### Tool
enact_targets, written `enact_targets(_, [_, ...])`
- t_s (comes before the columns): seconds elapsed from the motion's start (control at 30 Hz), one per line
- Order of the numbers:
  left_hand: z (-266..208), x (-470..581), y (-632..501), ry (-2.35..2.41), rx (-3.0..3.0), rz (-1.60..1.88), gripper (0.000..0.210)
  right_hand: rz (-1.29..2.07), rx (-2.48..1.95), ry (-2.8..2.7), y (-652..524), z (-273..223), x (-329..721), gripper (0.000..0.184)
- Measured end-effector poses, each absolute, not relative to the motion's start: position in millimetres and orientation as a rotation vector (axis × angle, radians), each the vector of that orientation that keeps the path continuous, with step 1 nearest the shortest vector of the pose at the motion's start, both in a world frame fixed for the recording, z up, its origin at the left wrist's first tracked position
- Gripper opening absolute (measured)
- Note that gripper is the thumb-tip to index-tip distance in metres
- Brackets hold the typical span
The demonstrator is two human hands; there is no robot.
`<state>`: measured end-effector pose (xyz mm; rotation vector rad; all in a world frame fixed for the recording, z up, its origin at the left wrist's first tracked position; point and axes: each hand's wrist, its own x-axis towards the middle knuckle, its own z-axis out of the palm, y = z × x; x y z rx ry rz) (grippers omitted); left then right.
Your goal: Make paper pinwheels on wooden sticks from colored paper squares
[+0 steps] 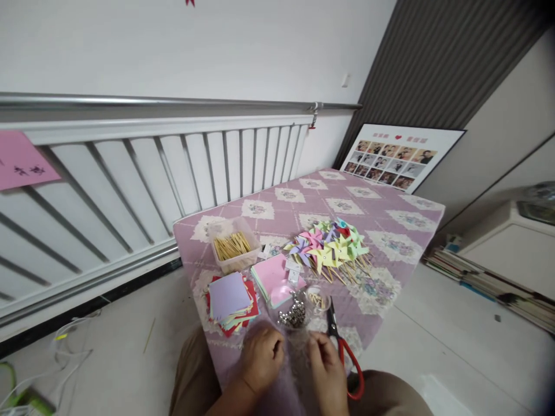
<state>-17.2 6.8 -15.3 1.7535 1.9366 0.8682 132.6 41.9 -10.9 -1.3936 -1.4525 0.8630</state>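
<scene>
My left hand [263, 357] is closed at the table's near edge, its fingers curled in. Beside it on the right, my right hand [326, 364] is closed in a pinch. Anything within either hand is too hidden or small to make out. Just beyond them stands a clear container of small shiny metal pins [295, 315]. A round clear tub [318, 299] of short pale pieces sits next to it. Red-handled scissors [356, 378] lie right beside my right hand. Left of the pins is a stack of coloured paper squares [230, 297], with pink sheets [275, 274] farther back.
Several paper pinwheels on sticks [332, 247] lie in a pile at the right. A plastic box of wooden sticks [234, 248] stands at the left. The flowered tablecloth [299, 211] runs back beside a white radiator [208, 167]. A photo board [401, 156] leans beyond the table.
</scene>
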Motion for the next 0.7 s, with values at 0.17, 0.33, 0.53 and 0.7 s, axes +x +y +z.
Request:
enact_targets(0.17, [-12,-21,8,1.903,1.734,0.886,0.021,0.887,-1.278,-1.746,18,-27,108,0.023])
enact_targets(0.33, [-9,-23,8,1.856,1.673,0.952,0.023,0.825,-1.286,-1.887,21,-29,103,0.025])
enact_targets(0.53, [6,-42,-8,1.729,1.495,1.161,0.019,0.774,-1.281,-1.993,21,-32,103,0.027])
enact_targets(0.7, [44,-100,-11,2.021,1.69,1.175,0.019,0.689,-1.281,-2.068,20,-28,100,0.027])
